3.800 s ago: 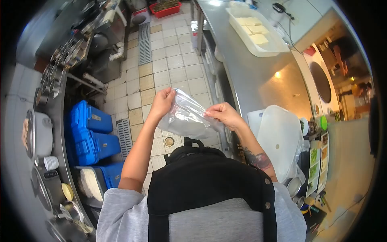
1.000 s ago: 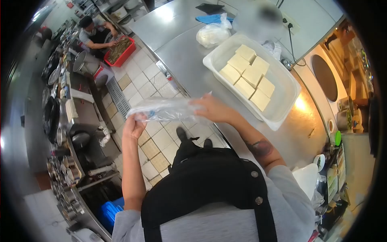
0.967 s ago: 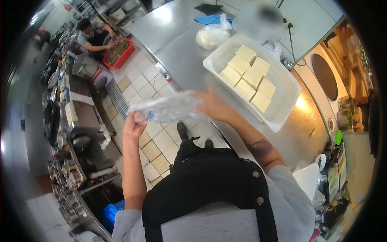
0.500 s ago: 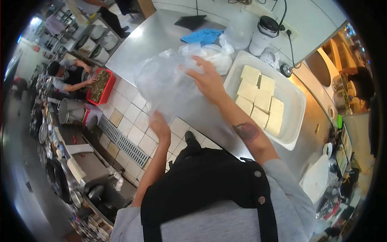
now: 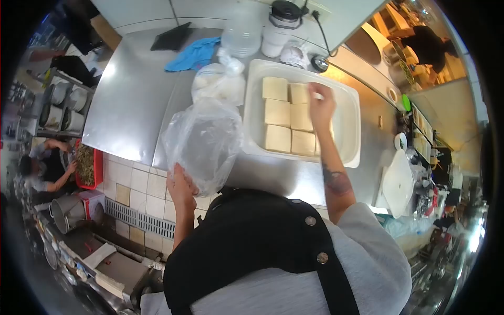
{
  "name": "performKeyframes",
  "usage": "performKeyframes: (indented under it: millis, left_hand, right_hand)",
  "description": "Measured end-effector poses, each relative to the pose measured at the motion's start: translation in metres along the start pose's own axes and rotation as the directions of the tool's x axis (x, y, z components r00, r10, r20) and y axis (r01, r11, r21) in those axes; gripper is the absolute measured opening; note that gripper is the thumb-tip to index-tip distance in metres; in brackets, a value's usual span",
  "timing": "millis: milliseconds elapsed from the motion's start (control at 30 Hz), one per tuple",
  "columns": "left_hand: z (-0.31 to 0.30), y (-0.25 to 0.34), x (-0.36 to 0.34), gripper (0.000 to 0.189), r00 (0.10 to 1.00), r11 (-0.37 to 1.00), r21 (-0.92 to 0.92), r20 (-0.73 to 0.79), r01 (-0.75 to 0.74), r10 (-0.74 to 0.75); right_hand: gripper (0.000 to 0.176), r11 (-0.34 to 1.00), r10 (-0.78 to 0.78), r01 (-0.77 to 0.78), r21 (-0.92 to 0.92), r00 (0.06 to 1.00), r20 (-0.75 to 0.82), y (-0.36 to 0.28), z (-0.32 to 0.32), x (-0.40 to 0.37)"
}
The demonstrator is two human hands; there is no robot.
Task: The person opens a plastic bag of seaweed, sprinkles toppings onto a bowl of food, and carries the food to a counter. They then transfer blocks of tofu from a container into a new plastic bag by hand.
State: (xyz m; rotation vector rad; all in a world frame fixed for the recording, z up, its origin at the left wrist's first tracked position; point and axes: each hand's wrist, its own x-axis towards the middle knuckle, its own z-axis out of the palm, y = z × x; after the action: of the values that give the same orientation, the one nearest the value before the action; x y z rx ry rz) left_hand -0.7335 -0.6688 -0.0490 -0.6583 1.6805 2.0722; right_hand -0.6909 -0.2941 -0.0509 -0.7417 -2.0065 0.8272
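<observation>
My left hand [image 5: 181, 187] is closed on the edge of a clear plastic bag [image 5: 207, 139], which hangs open in front of the steel table. Over the white tub [image 5: 350, 134] is my right hand [image 5: 321, 105], slightly blurred, its fingers curled at the upper right of several pale square blocks that look like tofu [image 5: 277, 112]. The hand and forearm hide part of the right-hand blocks. Beyond the open bag sits a knotted plastic bag [image 5: 218, 81] with whitish contents, close to the tub's left wall.
A blue cloth [image 5: 193, 54], a large clear plastic jug [image 5: 241, 37] and a white tumbler [image 5: 278, 31] stand along the back of the steel table [image 5: 131, 100]. At right lies a white lid [image 5: 397, 184]. Far left, a person works at a red crate [image 5: 98, 168].
My right hand has left the plastic bag and moved right over the tofu tub. The left hand keeps the bag, now hanging lower. The view has turned rightward.
</observation>
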Motion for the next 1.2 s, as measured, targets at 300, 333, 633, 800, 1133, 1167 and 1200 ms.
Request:
performKeyframes:
  millis: [300, 333, 633, 800, 1133, 1167, 1200]
  left_hand:
    - [0.013, -0.008, 0.003, 0.027, 0.999, 1.0, 0.003, 0.041, -0.004, 0.004]
    - [0.013, -0.008, 0.002, 0.027, 0.999, 1.0, 0.01, 0.035, 0.001, -0.001]
    - [0.009, -0.012, 0.005, 0.031, 0.994, 0.995, 0.009, -0.028, 0.102, -0.102]
    - [0.008, -0.008, 0.001, 0.031, 0.994, 0.995, -0.055, -0.069, 0.083, -0.087]
    - [0.005, -0.003, -0.001, 0.03, 0.997, 0.992, -0.11, -0.042, 0.054, -0.059]
    - [0.005, -0.002, -0.001, 0.03, 0.998, 0.992, -0.111, -0.02, 0.051, -0.054]
    - [0.003, -0.001, -0.002, 0.03, 0.999, 0.992, -0.112, 0.0, 0.049, -0.049]
  right_hand:
    - [0.083, 0.653, 0.598, -0.298, -0.696, 0.767, 0.233, 0.133, -0.037, -0.018]
    - [0.081, 0.626, 0.64, -0.346, -0.699, 0.739, 0.208, 0.103, -0.036, -0.017]
    - [0.076, 0.696, 0.712, -0.583, -0.42, 0.637, 0.295, 0.108, -0.057, -0.001]
    - [0.065, 0.57, 0.742, -0.81, -0.141, 0.432, 0.513, 0.131, -0.071, 0.01]
    - [0.053, 0.629, 0.718, -0.755, -0.183, 0.475, 0.509, 0.107, -0.082, 0.016]
    - [0.051, 0.644, 0.707, -0.754, -0.128, 0.522, 0.477, 0.102, -0.084, 0.015]
    - [0.051, 0.643, 0.706, -0.754, -0.129, 0.52, 0.481, 0.107, -0.087, 0.015]
